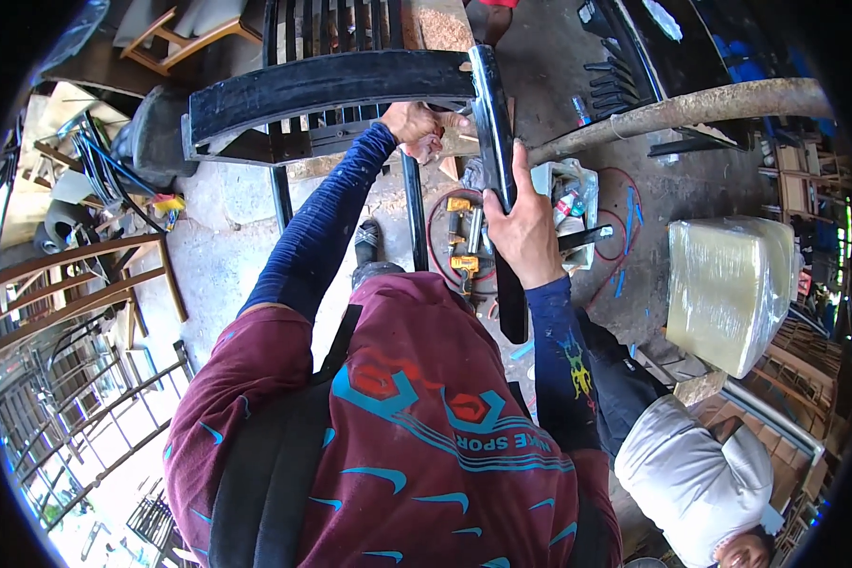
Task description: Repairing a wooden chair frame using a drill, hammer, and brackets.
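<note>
Our right hand (pixel 523 235) clamps a black bar (pixel 492 128); whether our left hand (pixel 410 123) is closed, we cannot tell. Yellow tools (pixel 465 264) lie beside a crate (pixel 592 189) on concrete floor (pixel 222 251).

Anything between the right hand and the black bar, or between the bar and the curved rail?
Nothing visible in either place. The right hand is on the black bar, and the curved rail appears to meet it near its top end. The left hand is at the rail's underside, outside both paths.
</note>
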Demonstrator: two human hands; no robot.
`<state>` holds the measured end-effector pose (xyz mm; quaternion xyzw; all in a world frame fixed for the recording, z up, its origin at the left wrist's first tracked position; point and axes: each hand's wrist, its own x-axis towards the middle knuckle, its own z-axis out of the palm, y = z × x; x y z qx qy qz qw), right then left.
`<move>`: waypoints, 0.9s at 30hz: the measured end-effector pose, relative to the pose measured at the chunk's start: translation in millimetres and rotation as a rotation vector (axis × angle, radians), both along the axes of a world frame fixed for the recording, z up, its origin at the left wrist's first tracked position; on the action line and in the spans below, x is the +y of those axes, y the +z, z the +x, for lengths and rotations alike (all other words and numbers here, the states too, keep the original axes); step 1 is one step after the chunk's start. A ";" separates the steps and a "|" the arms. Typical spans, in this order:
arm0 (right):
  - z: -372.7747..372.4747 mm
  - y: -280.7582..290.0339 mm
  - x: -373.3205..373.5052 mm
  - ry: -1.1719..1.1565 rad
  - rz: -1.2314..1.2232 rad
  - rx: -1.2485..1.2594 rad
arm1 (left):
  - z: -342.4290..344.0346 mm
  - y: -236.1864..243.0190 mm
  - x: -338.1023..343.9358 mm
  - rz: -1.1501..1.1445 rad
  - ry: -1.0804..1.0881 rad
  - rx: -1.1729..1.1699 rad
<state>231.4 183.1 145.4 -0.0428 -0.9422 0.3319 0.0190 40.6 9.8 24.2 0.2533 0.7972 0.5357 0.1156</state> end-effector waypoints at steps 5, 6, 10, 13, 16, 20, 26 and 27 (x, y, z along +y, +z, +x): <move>-0.2 -1.0 2.4 0.028 0.029 0.049 | -0.8 5.0 1.7 -0.070 0.055 0.139; 0.1 -1.0 2.8 0.028 0.021 0.035 | -1.3 5.9 1.3 -0.072 0.046 0.082; 1.0 -1.3 4.3 0.031 0.010 0.029 | 0.5 4.4 -0.6 0.025 0.041 0.019; 1.0 -3.8 4.8 0.027 0.034 0.065 | 2.2 -0.8 2.1 0.098 0.058 0.058; 0.5 -6.4 5.3 0.042 0.008 0.097 | -2.6 -3.1 4.1 -0.122 0.037 0.008; 0.3 -5.5 5.2 0.043 -0.017 0.094 | -8.7 4.5 3.1 -0.140 -0.010 -0.059; 0.3 -1.1 1.4 0.002 0.003 0.027 | -1.7 22.2 -0.2 0.017 -0.086 -0.410; 0.3 -1.5 0.5 0.013 -0.017 0.028 | -1.6 23.0 -0.8 0.008 -0.071 -0.402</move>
